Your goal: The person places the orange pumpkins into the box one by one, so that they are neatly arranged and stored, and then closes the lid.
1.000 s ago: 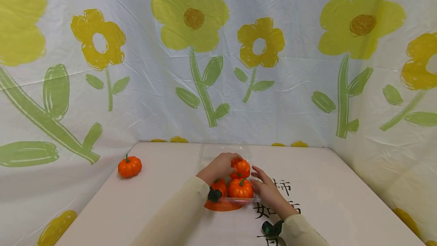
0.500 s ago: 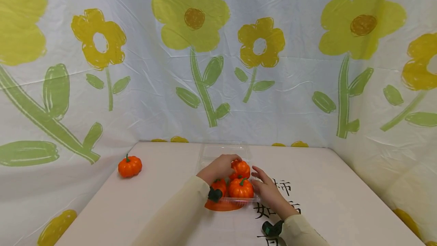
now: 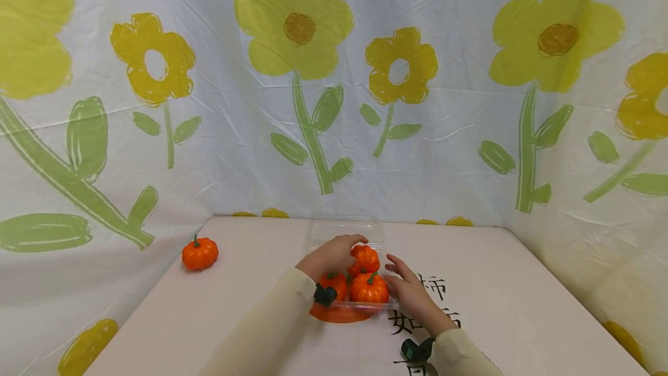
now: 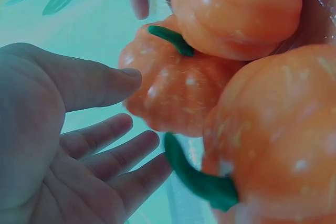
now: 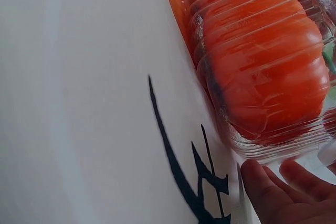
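A clear plastic box (image 3: 360, 304) holds three small orange pumpkins with green stems: the back one (image 3: 366, 259), the front left one (image 3: 336, 286) and the front right one (image 3: 369, 290). My left hand (image 3: 334, 255) is over the left side of the box. In the left wrist view its fingers are spread, and the thumb tip overlaps the edge of the back pumpkin (image 4: 173, 90). My right hand (image 3: 412, 293) is at the box's right side, fingers extended. The right wrist view shows its fingertips right at the ribbed wall of the box (image 5: 273, 153).
The transparent lid (image 3: 344, 228) lies folded back behind the box. Another orange pumpkin (image 3: 200, 254) sits near the table's left edge. Black characters (image 3: 433, 288) and an orange print (image 3: 339, 314) mark the pale tablecloth. A flower-patterned curtain (image 3: 443, 149) surrounds the back and sides.
The left hand has loosened from the back pumpkin and drawn slightly left. That pumpkin has shifted a little left and lower in the box. The right hand stays in place.
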A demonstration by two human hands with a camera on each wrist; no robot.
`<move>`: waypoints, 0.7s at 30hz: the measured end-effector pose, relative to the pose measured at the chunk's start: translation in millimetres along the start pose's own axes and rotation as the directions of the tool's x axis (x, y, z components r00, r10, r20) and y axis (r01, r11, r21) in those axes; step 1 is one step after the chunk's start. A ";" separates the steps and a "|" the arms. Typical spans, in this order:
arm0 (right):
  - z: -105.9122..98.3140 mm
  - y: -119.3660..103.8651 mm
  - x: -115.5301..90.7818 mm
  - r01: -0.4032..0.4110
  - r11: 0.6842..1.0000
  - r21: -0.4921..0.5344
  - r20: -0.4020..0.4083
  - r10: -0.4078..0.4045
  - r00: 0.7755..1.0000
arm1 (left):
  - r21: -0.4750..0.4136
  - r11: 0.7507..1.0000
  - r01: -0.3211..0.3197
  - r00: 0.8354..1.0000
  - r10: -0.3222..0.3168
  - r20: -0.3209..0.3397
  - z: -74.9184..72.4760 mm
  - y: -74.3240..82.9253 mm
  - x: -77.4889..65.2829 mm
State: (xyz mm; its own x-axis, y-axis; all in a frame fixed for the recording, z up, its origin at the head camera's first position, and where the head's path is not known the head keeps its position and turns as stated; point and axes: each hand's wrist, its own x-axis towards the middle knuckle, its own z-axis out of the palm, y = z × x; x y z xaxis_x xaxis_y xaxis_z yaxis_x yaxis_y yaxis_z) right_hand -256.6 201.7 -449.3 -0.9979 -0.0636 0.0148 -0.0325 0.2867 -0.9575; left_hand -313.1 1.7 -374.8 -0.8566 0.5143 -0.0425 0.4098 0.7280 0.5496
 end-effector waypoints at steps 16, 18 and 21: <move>0.8 0.0 1.3 -0.007 1.000 -0.020 -0.003 0.007 1.000 | 0.082 0.991 -0.105 0.993 0.110 -0.053 -20.3 -16.9 -9.5; 0.8 0.7 2.0 -0.006 1.000 -0.021 -0.003 0.006 1.000 | 0.098 0.989 -0.110 0.991 0.117 -0.061 -22.8 -19.8 -11.9; 0.7 1.8 3.1 -0.006 1.000 -0.020 -0.002 0.006 1.000 | 0.109 0.988 -0.109 0.990 0.118 -0.079 -26.6 -23.7 -15.6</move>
State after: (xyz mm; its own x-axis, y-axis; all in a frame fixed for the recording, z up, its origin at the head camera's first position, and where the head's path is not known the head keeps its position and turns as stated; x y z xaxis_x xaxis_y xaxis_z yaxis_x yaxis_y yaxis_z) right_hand -259.7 201.4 -451.2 -0.9982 -0.0596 0.0100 -0.0279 0.3060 -0.9516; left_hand -317.8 -35.7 -365.0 -0.8244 0.5590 0.0882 0.5322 0.7128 0.4567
